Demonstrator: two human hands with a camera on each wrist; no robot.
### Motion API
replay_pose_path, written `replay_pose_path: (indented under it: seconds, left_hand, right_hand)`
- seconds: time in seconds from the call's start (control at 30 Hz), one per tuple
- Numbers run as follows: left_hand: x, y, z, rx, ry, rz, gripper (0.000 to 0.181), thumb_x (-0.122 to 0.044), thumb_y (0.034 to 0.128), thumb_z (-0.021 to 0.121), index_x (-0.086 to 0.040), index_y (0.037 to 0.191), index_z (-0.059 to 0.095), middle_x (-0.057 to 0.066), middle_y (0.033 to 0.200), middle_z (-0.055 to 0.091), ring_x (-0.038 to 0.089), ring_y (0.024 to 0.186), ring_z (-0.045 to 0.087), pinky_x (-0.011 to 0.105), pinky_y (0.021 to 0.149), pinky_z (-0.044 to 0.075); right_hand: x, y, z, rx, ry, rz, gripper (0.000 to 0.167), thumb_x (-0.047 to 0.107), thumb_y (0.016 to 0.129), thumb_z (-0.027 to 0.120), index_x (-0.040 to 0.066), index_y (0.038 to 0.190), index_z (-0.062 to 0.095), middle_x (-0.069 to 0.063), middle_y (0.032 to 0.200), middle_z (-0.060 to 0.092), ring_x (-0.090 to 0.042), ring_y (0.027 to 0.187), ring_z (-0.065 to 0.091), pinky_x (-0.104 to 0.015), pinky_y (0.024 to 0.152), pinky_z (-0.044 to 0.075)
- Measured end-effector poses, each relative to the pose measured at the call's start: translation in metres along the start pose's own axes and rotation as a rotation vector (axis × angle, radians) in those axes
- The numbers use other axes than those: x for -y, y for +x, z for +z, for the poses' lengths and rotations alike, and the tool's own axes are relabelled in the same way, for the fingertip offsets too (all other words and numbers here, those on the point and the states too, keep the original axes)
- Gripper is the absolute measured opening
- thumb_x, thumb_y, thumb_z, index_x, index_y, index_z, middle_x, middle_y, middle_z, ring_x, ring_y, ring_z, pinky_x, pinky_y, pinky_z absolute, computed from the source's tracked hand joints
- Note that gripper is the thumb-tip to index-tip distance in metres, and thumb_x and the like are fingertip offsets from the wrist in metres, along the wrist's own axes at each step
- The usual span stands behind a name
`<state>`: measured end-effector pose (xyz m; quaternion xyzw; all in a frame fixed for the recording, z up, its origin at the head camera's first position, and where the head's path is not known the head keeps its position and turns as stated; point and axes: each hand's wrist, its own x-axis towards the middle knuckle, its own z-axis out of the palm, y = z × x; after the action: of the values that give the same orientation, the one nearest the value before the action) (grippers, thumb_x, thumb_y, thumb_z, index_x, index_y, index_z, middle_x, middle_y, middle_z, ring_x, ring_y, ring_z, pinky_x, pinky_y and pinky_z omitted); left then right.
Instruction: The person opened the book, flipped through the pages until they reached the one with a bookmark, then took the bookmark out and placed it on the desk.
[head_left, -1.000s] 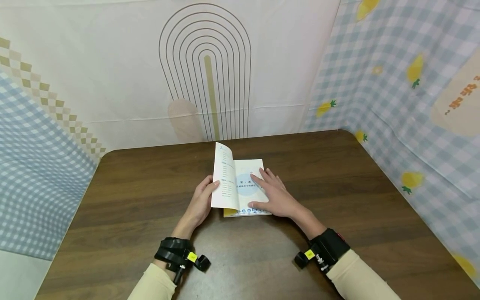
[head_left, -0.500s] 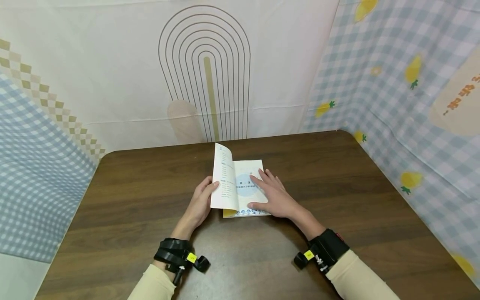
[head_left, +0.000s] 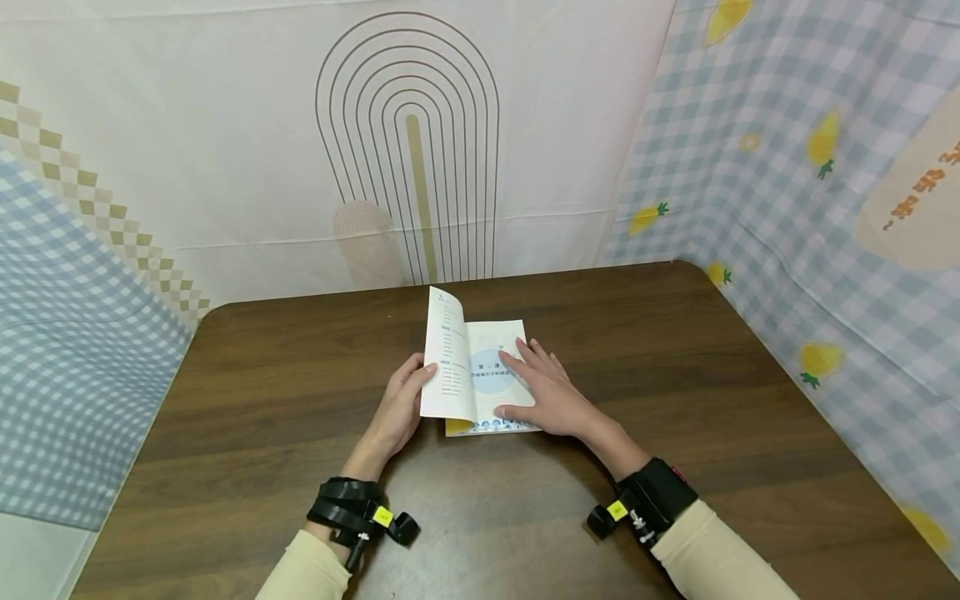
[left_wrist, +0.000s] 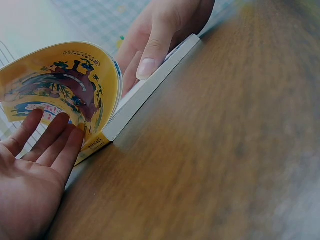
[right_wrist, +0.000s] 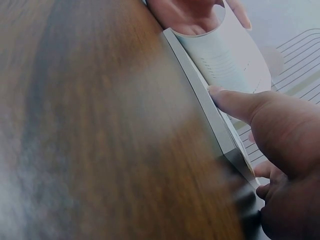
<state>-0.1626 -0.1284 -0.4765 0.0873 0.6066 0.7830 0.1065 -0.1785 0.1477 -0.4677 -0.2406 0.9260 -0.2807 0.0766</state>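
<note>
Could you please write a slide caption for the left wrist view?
Left hand holding the yellow book cover curled open, right hand resting on the pages.

The tabletop (head_left: pixel 712 400) has a brown wood-grain finish and rounded far corners; a diffuse light reflection (head_left: pixel 465 525) lies at its near middle. Rear: white fabric panel (head_left: pixel 202 133), printed with concentric arches around an olive bar (head_left: pixel 422 196). Right: blue-and-white checked fabric (head_left: pixel 750 200) with yellow fruit motifs (head_left: pixel 823 140). Left: blue gingham fabric (head_left: pixel 75 350) beside a diagonal checkered band (head_left: pixel 86 185).
</note>
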Motion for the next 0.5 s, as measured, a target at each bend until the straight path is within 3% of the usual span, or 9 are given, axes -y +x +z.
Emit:
replay_pose_path:
  seconds: [0.5]
  left_hand:
    - [0.0010,0.0010,-0.0001,-0.006,0.000,-0.005,0.045,-0.030,0.1126,0.048,0.002,0.144,0.047,0.022,0.134,0.059,0.021,0.108,0.068,0.030,0.082,0.058]
  right_hand:
    - [0.0007,0.0006,-0.0001,0.004,-0.007,-0.001,0.096,0.057,0.093,0.077,0.014,0.167,0.033,-0.016,0.176,0.014,-0.039,0.162,0.003,-0.068,0.125,0.007]
